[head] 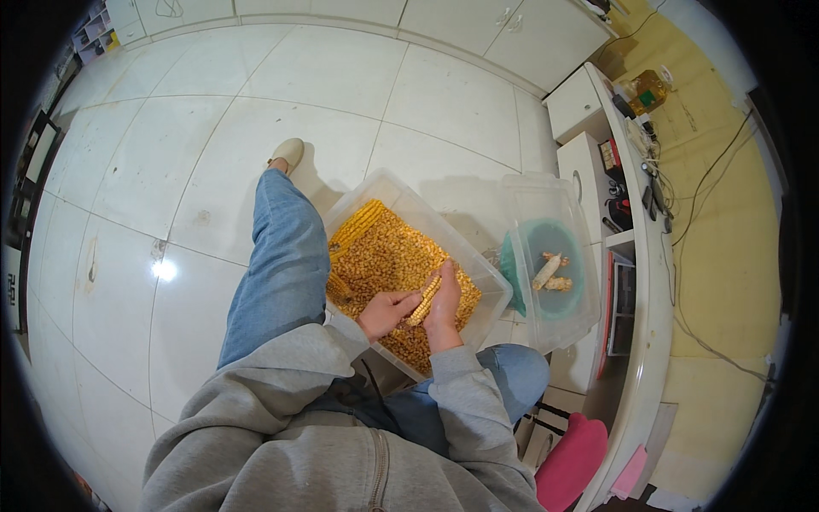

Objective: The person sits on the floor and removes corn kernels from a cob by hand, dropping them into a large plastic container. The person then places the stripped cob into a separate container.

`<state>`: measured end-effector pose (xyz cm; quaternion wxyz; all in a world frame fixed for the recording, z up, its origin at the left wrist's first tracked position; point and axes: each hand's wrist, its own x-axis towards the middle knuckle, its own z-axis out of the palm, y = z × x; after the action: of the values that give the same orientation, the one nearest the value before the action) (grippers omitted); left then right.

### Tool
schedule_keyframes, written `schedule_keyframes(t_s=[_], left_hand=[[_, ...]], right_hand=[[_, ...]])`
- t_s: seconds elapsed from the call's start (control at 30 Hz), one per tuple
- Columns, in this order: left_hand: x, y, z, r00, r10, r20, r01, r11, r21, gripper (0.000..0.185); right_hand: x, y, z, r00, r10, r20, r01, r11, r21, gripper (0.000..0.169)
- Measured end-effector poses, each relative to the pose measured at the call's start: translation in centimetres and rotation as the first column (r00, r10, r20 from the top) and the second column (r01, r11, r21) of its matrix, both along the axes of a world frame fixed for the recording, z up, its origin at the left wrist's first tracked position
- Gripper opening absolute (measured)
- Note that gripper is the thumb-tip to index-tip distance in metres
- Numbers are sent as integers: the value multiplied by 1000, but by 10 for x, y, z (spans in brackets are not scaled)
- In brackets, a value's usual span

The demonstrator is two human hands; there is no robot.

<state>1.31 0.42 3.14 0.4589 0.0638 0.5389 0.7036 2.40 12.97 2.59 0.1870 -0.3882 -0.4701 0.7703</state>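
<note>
A partly shelled ear of corn (425, 301) is held tilted over a clear plastic bin (487, 276). My right hand (446, 301) wraps it from the right side, thumb upward along the ear. From the left, my left hand (386, 313) grips the lower part of the same ear, with thumb and fingers against its kernels. Loose yellow corn kernels (397, 256) fill much of the bin. Whole ears of corn (356, 225) lie along the bin's left side, and another ear (339, 289) rests lower down, partly hidden by the bin wall and my leg.
Right of the bin, a translucent lid (540, 189) stands with a green basin (512, 281) behind or beneath it; bare cobs (548, 271) show there. A white desk (649, 307) with cables and a pink chair (571, 461) border the right. My left leg (281, 256) flanks the bin.
</note>
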Motion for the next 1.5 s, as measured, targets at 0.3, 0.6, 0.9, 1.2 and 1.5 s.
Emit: schedule_keyframes(t_s=[0.3, 0.6, 0.9, 1.2, 1.5], left_hand=[[-1, 1, 14, 966, 92, 243, -91, 996, -14, 28], [0, 1, 1, 983, 131, 126, -128, 991, -28, 27], [-1, 2, 4, 968, 199, 155, -200, 980, -7, 23], [-2, 3, 19, 982, 173, 76, -171, 985, -32, 25], [-2, 3, -3, 973, 180, 144, -175, 984, -44, 28]], right_hand=[[1, -4, 10, 1000, 2, 28, -3, 999, 34, 26], [-2, -10, 13, 999, 9, 38, -13, 994, 112, 27], [-2, -19, 18, 1000, 16, -1, -16, 995, 102, 26], [-3, -25, 22, 999, 41, -6, -39, 986, 160, 23], [0, -18, 2, 996, 82, -40, -77, 993, 94, 26]])
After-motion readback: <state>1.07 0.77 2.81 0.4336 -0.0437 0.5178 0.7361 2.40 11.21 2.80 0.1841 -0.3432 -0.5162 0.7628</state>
